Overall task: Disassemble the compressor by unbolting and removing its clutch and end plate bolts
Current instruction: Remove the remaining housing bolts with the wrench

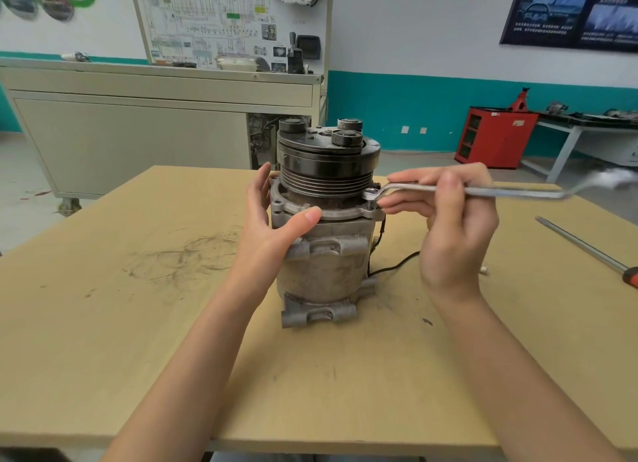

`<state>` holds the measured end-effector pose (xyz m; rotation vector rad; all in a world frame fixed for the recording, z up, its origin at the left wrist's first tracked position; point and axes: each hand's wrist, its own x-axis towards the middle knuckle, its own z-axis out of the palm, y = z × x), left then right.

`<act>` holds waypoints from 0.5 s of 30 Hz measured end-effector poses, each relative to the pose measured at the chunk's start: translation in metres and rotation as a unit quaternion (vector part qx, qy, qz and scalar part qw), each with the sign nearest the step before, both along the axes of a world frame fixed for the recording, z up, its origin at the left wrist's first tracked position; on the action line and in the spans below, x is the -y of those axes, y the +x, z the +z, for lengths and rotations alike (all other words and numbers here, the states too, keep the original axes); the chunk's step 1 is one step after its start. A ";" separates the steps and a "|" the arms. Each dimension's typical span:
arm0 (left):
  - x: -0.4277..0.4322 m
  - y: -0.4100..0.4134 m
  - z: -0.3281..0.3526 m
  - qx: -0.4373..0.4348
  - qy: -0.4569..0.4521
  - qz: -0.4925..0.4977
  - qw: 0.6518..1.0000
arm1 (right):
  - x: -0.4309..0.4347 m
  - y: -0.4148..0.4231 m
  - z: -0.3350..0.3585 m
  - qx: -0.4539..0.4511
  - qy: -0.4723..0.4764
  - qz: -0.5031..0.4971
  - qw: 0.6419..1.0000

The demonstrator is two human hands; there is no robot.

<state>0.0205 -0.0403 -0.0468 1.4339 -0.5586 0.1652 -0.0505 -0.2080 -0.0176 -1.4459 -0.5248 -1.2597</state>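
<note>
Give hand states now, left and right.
Left hand: grips the compressor.
Right hand: holds the wrench, ring end on a bolt.

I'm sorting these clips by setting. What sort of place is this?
Probably an automotive training workshop: a white wiring-diagram display board, a red metal tool cabinet, and a grimy grey metal compressor standing on a tan wooden table.

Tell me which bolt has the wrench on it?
The right-side bolt, under the wrench ring; the front bolt beside the left hand is bare.
</note>
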 end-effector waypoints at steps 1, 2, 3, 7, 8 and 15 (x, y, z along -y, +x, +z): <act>0.000 0.000 0.000 -0.001 0.001 0.000 1.000 | 0.004 0.003 0.004 -0.057 0.075 0.062 0.994; 0.000 0.000 0.000 -0.001 0.002 0.000 1.000 | 0.009 0.007 0.009 -0.122 0.150 0.135 0.972; 0.000 0.000 0.000 0.001 0.001 0.000 1.000 | 0.012 0.012 0.013 -0.187 0.215 0.203 0.937; 0.000 0.000 0.000 0.001 -0.001 0.002 1.000 | 0.019 0.024 0.017 -0.279 0.368 0.324 0.826; 0.000 0.000 0.000 0.000 0.000 0.002 1.000 | 0.021 0.025 0.017 -0.261 0.383 0.323 0.825; 0.000 -0.002 0.002 0.001 -0.003 -0.001 1.000 | 0.039 0.002 0.021 -0.164 0.236 0.242 0.927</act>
